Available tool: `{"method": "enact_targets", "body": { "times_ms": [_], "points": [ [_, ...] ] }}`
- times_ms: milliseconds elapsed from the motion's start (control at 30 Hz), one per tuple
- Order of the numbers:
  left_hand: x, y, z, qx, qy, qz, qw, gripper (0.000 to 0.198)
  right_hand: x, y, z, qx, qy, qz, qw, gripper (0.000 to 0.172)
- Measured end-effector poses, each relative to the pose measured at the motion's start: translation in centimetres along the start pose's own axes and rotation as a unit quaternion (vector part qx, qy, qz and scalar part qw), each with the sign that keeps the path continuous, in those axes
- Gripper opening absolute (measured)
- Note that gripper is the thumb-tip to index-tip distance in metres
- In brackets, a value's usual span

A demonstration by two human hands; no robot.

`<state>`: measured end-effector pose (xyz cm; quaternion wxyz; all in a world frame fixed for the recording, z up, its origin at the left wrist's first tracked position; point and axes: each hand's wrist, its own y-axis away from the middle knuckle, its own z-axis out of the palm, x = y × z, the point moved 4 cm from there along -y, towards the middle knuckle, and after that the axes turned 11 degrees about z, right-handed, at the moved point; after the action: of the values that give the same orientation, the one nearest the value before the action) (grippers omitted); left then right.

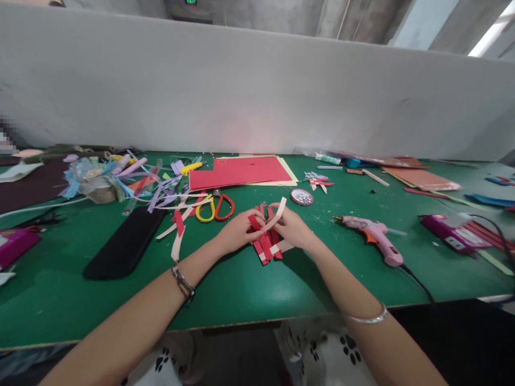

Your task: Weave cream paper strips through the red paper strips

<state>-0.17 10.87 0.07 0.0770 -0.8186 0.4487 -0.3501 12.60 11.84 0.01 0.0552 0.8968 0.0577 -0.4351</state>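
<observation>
Desk: green, with a pale partition behind; bare near its front edge (241,305).
Strip bundle: red and cream paper strips, partly crossed over one another (263,247), at the middle of the desk between both hands.
Left hand: fingers and thumb closed on the bundle's left side (240,231).
Right hand: fingertips closed on its right side (295,228); the exact pinch is partly hidden.
Cream strip: slants up between the hands, its upper end free (278,213).
Progress: some strips look interlaced; by appearance the piece is unfinished, since ends jut out unevenly and have not been tucked or trimmed.
Small strip piece: red and pale strips crossed, lying apart beyond the right hand (317,182).
Loose strips: red and cream, near the left forearm (177,244).
Tools: scissors with yellow and red handles (216,206); pink glue gun, at right (386,249).
</observation>
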Motion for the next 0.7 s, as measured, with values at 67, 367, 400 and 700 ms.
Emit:
{"method": "enact_targets", "body": {
  "times_ms": [67,367,400,700],
  "points": [
    [0.0,0.0,0.1,-0.013,0.003,-0.001,1.0,0.009,0.0,0.0,-0.1,0.006,0.002,-0.008,1.0,0.037],
    [-0.3,0.1,0.4,-0.025,0.001,0.001,1.0,0.008,0.0,0.2,-2.0,0.08,0.143,-0.025,0.986,0.021],
    [-0.2,0.0,0.4,-0.027,0.004,0.0,1.0,0.009,-0.1,0.2,-1.9,0.07,0.155,-0.036,0.985,0.019],
    [0.0,-0.2,0.3,-0.04,0.008,-0.004,0.999,0.01,-0.4,-0.1,-0.2,-0.004,0.156,-0.04,0.987,0.029]
  ]
}}
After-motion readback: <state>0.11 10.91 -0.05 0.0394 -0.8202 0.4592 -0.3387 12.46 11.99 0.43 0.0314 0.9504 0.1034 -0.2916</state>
